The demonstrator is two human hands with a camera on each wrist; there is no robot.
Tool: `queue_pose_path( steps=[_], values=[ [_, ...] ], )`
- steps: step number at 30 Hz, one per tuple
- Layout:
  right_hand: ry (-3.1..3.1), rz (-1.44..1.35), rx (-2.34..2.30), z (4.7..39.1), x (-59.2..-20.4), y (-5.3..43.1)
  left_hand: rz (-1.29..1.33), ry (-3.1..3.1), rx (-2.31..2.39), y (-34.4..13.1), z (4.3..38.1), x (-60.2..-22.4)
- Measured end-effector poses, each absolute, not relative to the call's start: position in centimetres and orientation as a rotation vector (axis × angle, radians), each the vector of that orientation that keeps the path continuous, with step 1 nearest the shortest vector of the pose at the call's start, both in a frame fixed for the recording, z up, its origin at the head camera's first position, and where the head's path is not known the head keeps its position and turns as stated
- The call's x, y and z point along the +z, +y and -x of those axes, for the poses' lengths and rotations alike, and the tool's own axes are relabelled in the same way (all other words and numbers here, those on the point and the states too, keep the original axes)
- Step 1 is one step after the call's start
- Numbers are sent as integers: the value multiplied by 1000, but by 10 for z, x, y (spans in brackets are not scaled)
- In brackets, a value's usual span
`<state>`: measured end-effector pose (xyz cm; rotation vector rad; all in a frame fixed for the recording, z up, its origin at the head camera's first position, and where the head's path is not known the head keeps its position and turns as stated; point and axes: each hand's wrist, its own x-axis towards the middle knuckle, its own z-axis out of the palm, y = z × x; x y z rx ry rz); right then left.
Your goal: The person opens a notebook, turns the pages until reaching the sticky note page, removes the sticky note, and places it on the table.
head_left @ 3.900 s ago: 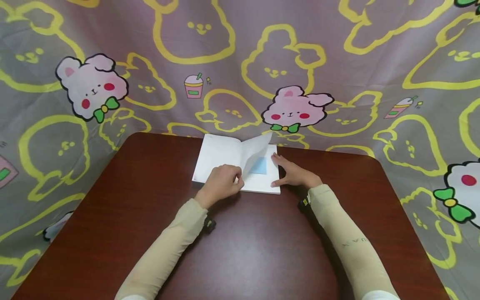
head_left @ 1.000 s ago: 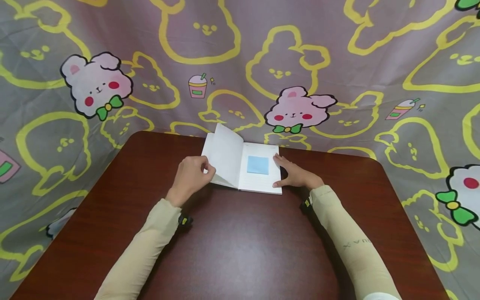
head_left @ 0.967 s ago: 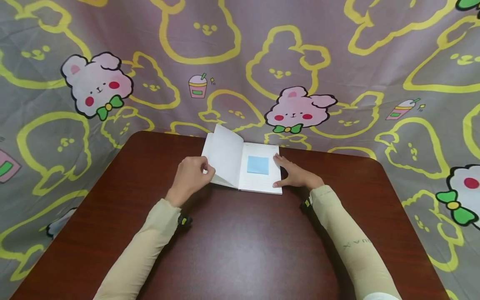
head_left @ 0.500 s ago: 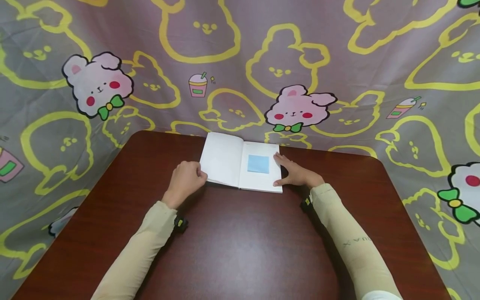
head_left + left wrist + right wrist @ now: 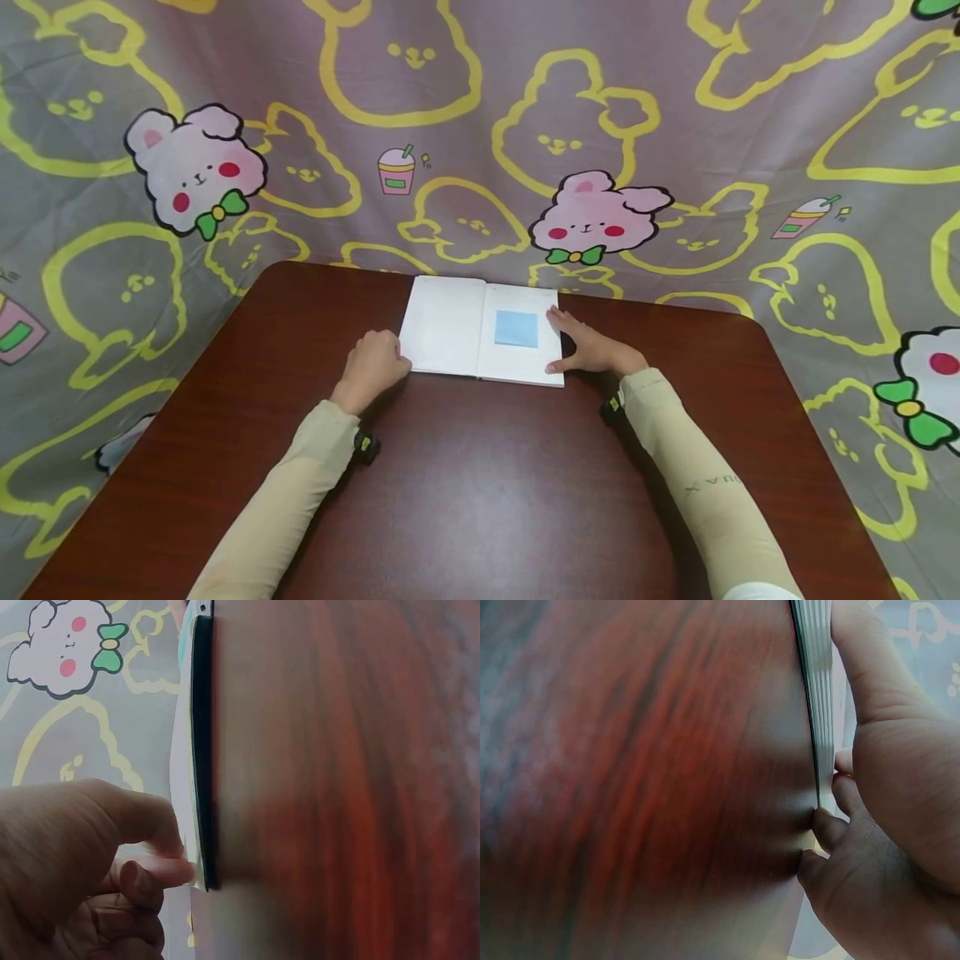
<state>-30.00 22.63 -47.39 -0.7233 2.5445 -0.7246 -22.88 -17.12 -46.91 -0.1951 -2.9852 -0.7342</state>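
Observation:
An open notebook (image 5: pixel 442 325) with white pages lies at the back of the table, dark cover underneath. A light blue sticky note (image 5: pixel 516 328) is on its right page. My left hand (image 5: pixel 372 367) is at the lower left corner, fingers curled. In the left wrist view the thumb and forefinger (image 5: pixel 154 874) pinch the page edge at that corner. My right hand (image 5: pixel 592 346) holds the right edge; its thumb lies on the page and the other fingers spread along the side. The right wrist view shows fingertips (image 5: pixel 826 829) against the thick page block (image 5: pixel 817 697).
The dark reddish-brown table (image 5: pixel 480 483) reaches back to a patterned curtain (image 5: pixel 450 108) right behind the notebook. Both forearms, in beige sleeves (image 5: pixel 285 500) with small black wrist cameras (image 5: pixel 366 446), come in from the front edge.
The left hand has drawn a raised page over from right to left and down; it now lies flat, uncovering the blue sticky note. The right hand has stayed at the right edge.

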Motion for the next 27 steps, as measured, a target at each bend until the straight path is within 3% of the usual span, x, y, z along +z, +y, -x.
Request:
queue_pose_path(
  steps=[20, 27],
  values=[
    [2544, 734, -725, 299, -473, 225, 65, -3074, -674, -174, 230, -462],
    [2543, 735, -730, 301, -476, 227, 155, -2963, -627, -164, 234, -463]
  ],
)
